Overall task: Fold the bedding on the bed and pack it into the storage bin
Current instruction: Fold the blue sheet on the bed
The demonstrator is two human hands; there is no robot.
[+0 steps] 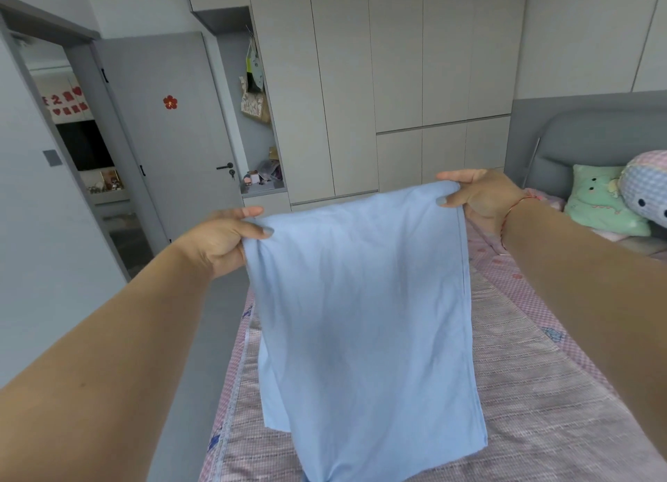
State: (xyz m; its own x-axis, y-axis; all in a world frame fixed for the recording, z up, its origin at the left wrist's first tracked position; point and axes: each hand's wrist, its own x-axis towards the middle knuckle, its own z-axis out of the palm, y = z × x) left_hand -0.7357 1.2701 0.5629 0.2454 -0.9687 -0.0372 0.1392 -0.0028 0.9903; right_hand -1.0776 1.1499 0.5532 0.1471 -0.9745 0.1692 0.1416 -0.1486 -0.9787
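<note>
A light blue sheet (364, 319), folded to a long panel, hangs in the air above the bed (534, 402). My left hand (220, 241) pinches its upper left corner between thumb and fingers. My right hand (480, 196) pinches the upper right corner, held a little higher. The sheet's lower end drapes down toward the bed's pink woven mat and runs out of the bottom of the view. No storage bin is in sight.
A green pillow (599, 202) and a checked plush toy (646, 189) lie at the grey headboard (592, 135) on the right. White wardrobes (397, 84) line the far wall. A grey door (169, 131) stands open at left, with grey floor beside the bed.
</note>
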